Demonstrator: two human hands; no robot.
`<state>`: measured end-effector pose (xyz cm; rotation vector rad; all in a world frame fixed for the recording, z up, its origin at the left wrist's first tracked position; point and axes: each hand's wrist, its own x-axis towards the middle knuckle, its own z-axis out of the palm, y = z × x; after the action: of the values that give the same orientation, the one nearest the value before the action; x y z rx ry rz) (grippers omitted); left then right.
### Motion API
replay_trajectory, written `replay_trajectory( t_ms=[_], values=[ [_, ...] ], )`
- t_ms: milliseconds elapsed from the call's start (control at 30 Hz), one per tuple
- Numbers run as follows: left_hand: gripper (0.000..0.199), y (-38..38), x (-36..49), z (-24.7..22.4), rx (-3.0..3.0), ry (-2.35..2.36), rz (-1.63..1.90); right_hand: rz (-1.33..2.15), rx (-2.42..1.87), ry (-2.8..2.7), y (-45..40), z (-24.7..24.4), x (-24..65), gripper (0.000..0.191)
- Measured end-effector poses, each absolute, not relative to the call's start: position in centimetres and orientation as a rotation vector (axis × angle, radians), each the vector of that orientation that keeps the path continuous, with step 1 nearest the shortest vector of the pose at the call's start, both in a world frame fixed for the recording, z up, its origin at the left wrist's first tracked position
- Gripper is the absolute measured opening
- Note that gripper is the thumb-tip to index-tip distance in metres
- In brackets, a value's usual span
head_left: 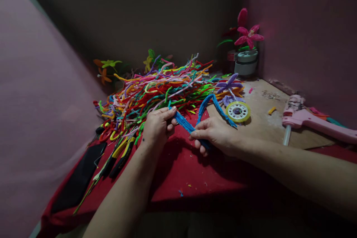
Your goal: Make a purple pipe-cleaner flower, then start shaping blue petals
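A flat strip of blue pipe cleaners (182,122) is stretched between my two hands over the red cloth. My left hand (159,123) pinches its upper left end between thumb and finger. Lower down, my right hand (213,134) grips the strip's other end, fingers curled beneath it. A bent blue length (205,105) rises behind my right hand, peaks and slopes down to the right; whether it joins the held strip is hidden by the hand. Just right of it lies a roll of clear yellowish tape (238,112).
Behind my hands is a big heap of coloured pipe cleaners (156,85). Yellow-black pliers (122,156) and a black phone-like slab (79,178) lie left. A pink glue gun (301,117) rests on the wooden board (259,134) at right, near a potted pink flower (248,37).
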<state>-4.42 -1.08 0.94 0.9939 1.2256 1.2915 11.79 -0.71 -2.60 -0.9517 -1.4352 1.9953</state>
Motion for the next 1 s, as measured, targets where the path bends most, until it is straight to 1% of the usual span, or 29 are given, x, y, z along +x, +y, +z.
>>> replay_trajectory(
  t_ms=[100, 267, 433, 533, 767, 1000],
  values=[
    [0.022, -0.9, -4.7, 0.7, 0.962, 1.19, 1.288, 1.973, -0.961, -1.474, -0.7, -3.0, 11.8, 0.01],
    [0.022, -0.2, -5.1, 0.2, 0.811, 1.061, 1.285, 1.874, -0.991, -1.552, -1.0, -2.8, 11.7, 0.016],
    [0.026, 0.1, -4.9, 0.0, 0.754, 1.078, 1.294, 1.749, -1.027, -1.645, -1.3, -2.1, 11.6, 0.024],
    [0.026, 0.1, -4.8, 0.0, 0.748, 1.065, 1.3, 1.695, -1.032, -1.684, -1.4, -1.9, 11.7, 0.023],
    [0.025, -0.3, -4.8, 0.1, 0.784, 1.059, 1.369, 1.845, -1.049, -1.546, -1.3, -2.1, 11.6, 0.019],
    [0.027, -0.3, -4.8, -0.1, 0.817, 1.107, 1.388, 1.807, -1.122, -1.577, -1.0, -1.7, 11.7, 0.022]
  ],
)
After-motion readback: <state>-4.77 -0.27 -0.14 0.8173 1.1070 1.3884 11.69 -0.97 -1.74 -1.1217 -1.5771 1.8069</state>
